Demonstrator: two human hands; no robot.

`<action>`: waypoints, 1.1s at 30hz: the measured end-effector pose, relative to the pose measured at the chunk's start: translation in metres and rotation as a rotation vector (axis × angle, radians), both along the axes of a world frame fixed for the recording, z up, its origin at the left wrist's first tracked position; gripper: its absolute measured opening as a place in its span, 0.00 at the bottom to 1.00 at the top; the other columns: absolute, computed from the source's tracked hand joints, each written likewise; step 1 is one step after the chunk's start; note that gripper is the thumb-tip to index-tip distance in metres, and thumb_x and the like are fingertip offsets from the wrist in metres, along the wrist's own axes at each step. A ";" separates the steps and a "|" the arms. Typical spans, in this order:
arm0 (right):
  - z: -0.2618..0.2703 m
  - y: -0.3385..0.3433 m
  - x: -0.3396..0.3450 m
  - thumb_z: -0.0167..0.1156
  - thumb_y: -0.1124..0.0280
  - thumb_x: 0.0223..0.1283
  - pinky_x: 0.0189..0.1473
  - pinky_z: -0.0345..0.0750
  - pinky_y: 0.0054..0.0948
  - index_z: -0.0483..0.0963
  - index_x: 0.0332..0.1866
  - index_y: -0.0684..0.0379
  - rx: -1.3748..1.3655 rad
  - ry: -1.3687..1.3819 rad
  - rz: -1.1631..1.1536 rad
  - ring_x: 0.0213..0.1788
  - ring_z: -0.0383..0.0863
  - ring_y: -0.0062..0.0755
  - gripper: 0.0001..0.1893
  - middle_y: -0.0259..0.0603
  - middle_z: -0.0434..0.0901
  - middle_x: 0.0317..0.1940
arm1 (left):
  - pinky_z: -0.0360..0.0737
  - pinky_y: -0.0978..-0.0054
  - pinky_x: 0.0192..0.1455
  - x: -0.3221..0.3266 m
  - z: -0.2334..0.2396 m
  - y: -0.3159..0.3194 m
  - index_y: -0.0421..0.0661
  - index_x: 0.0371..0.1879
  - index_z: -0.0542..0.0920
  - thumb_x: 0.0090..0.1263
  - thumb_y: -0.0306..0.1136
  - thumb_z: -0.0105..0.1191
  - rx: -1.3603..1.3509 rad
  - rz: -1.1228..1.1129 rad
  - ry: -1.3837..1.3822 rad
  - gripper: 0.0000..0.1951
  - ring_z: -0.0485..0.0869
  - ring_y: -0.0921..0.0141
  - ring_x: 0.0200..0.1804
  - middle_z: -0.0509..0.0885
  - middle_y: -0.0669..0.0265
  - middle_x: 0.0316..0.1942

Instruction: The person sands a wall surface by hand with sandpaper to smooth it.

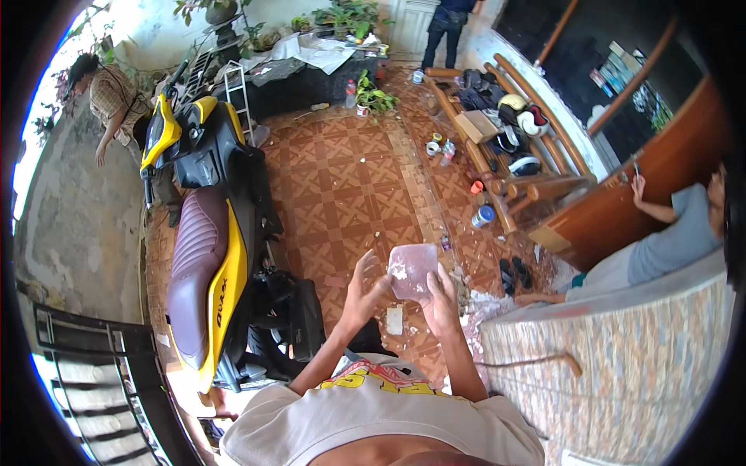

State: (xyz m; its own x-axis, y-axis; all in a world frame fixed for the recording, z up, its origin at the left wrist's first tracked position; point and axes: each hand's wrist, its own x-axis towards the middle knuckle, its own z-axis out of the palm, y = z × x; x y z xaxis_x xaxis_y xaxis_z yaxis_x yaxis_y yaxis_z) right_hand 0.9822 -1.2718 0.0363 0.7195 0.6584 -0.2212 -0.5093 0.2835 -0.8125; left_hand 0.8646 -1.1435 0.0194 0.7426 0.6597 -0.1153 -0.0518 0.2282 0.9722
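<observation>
A flat, rounded-square pinkish plate [415, 269] with white crusty patches is held up in front of my chest. My right hand [440, 297] grips it at the lower right, with the thumb on its face. My left hand [364, 291] is at the plate's left edge, fingers spread; the thumb tip is close to the edge, and whether it touches cannot be told. Below the plate, a pale rectangular piece [394, 321] lies on the patterned tile floor [332, 180].
A yellow and black motor scooter [227, 274] stands at left, a person [113, 99] beyond it. Right are a bamboo bench [466, 143] with helmets, a blue-lidded tub [483, 216], sandals [515, 276], and a person [670, 233] at a wooden door [635, 186]. Another person [447, 32] stands at the back.
</observation>
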 end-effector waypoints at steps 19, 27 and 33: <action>0.005 0.315 0.232 0.54 0.71 0.74 0.47 0.87 0.33 0.69 0.61 0.67 -0.009 -0.144 0.354 0.50 0.81 0.29 0.16 0.42 0.79 0.50 | 0.79 0.82 0.26 0.214 0.026 0.285 0.34 0.44 0.81 0.70 0.30 0.63 -0.028 0.244 -0.066 0.11 0.82 0.78 0.24 0.85 0.65 0.27; -0.006 0.421 0.370 0.57 0.76 0.70 0.33 0.91 0.33 0.58 0.71 0.62 0.019 -0.085 0.332 0.45 0.86 0.35 0.27 0.50 0.79 0.52 | 0.73 0.85 0.23 0.361 0.016 0.386 0.36 0.47 0.83 0.69 0.29 0.64 0.026 0.297 0.018 0.12 0.78 0.82 0.23 0.85 0.69 0.27; 0.011 0.512 0.492 0.54 0.79 0.70 0.32 0.91 0.34 0.53 0.72 0.59 0.085 0.089 0.491 0.42 0.88 0.41 0.29 0.54 0.77 0.55 | 0.79 0.72 0.55 0.489 -0.004 0.449 0.38 0.58 0.78 0.73 0.34 0.56 -0.183 0.491 -0.302 0.18 0.82 0.75 0.50 0.84 0.64 0.49</action>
